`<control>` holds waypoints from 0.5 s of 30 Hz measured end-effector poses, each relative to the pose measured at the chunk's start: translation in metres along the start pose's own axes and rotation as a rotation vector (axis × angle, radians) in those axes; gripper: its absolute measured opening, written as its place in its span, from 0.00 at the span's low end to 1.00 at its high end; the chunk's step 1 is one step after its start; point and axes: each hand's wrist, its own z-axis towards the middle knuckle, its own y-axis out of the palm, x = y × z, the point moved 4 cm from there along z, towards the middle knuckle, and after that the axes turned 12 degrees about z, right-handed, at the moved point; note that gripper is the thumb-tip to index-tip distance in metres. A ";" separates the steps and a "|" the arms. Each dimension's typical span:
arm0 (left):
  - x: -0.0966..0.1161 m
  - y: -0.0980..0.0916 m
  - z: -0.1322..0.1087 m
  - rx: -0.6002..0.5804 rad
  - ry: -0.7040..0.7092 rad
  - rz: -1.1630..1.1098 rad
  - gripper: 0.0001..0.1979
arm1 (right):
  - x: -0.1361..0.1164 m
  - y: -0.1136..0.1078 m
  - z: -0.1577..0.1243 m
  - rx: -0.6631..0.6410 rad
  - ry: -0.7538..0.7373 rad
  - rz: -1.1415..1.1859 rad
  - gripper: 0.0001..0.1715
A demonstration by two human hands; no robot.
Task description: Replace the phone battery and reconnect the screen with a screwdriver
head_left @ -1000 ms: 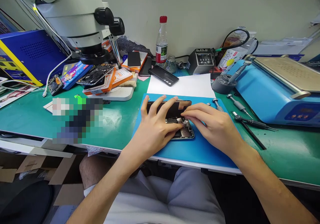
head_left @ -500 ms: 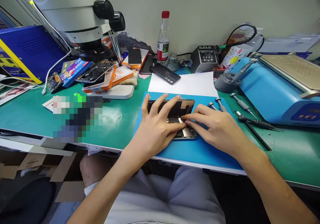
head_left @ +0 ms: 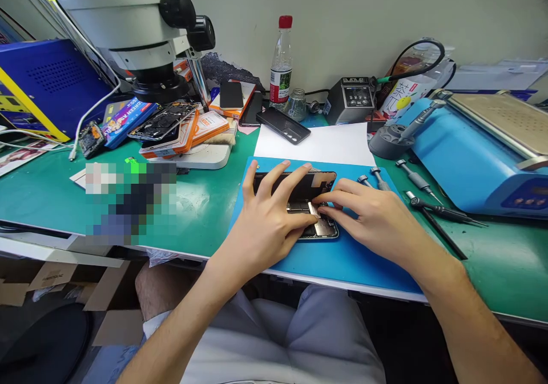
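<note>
An opened phone (head_left: pixel 323 228) lies on the blue mat (head_left: pixel 299 258), its inner metal parts showing. Its dark screen panel (head_left: pixel 314 183) is raised along the far side. My left hand (head_left: pixel 274 221) is spread over the phone's left part, with the thumb on the inner parts and the other fingers reaching over the panel. From the right, my right hand (head_left: pixel 363 207) reaches in with thumb and fingertips close together at the phone's middle. Anything between those fingertips is too small to make out.
Screwdrivers (head_left: pixel 417 178) and a black stick (head_left: pixel 443 233) lie right of the mat. Behind are white paper (head_left: pixel 329 144), a phone cover (head_left: pixel 283 126) and a bottle (head_left: pixel 281 67). A microscope (head_left: pixel 141 30) stands left, a blue machine (head_left: pixel 479 161) right.
My right thumb has drawn slightly away from my left thumb, showing more of the phone's metal parts. My left hand stays spread in nearly the same place.
</note>
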 end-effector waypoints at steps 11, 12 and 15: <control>0.005 -0.003 0.000 0.000 0.006 0.009 0.09 | -0.005 0.000 0.002 0.008 0.011 -0.012 0.14; 0.005 -0.002 0.000 -0.002 0.008 0.009 0.09 | -0.005 0.000 0.001 0.016 0.002 -0.029 0.14; 0.004 -0.002 0.001 -0.006 0.012 0.005 0.10 | -0.005 -0.004 -0.002 0.062 -0.028 -0.051 0.14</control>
